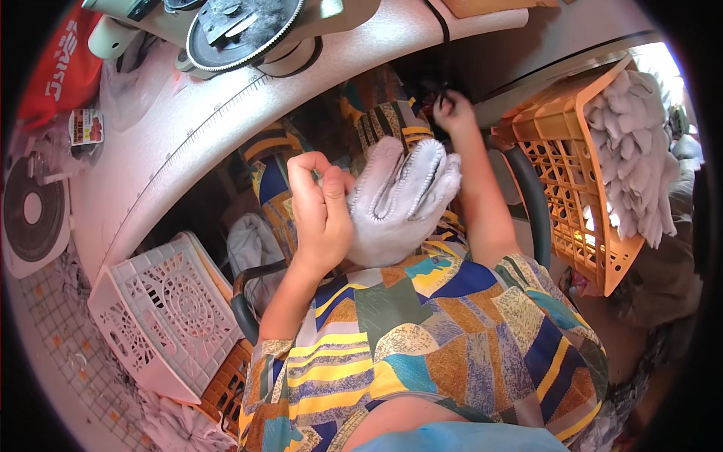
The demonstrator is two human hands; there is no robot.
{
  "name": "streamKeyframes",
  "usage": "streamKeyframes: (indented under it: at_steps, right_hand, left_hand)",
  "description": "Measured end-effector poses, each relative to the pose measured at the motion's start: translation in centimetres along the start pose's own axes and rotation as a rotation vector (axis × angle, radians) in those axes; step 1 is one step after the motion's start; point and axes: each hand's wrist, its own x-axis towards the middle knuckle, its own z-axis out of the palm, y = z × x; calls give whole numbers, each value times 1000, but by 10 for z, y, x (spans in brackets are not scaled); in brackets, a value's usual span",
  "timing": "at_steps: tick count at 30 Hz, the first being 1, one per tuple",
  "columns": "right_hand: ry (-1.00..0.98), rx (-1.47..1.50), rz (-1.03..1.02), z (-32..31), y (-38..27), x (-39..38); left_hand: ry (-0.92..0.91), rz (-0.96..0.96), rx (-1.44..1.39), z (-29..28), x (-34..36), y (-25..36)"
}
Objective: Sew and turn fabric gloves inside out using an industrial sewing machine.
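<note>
Over my lap sits a bundle of light grey fabric gloves (399,218), with stitched seams along the finger edges. My left hand (320,207) is closed at the bundle's left side, thumb pressed against curled fingers; it grips the gloves, though its fingertips are partly hidden. Further out and to the right, my right hand (456,113) is closed, just below the table edge. Something small and dark shows at its fingers, too blurred and shadowed to name.
A white worktable (173,151) with a ruler strip curves ahead, carrying a machine with a toothed wheel (245,30). Right stands an orange crate (557,181) beside piled grey gloves (633,143). A white crate (169,309) stands left. Chair armrests (531,196) flank me.
</note>
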Motion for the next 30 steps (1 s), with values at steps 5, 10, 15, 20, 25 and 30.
streamKeyframes:
  at_steps: [5, 10, 15, 20, 25, 30]
  right_hand:
    - [-27, -378, 309, -113, 23, 32]
    - [46, -552, -7, -112, 39, 11]
    - [-356, -796, -910, 26, 41, -192]
    - [-818, -1100, -689, 97, 24, -300]
    - [-871, -1538, -264, 123, 17, -304]
    - [-955, -1408, -406, 124, 19, -304]
  left_hand:
    - [94, 25, -76, 2, -2, 1]
    - [138, 28, 47, -2, -5, -5]
    - [166, 248, 355, -1, -2, -8]
    - [174, 431, 488, 2, 0, -11]
    - [85, 436, 433, 4, -6, -11]
    - [183, 492, 365, 2, -3, -18]
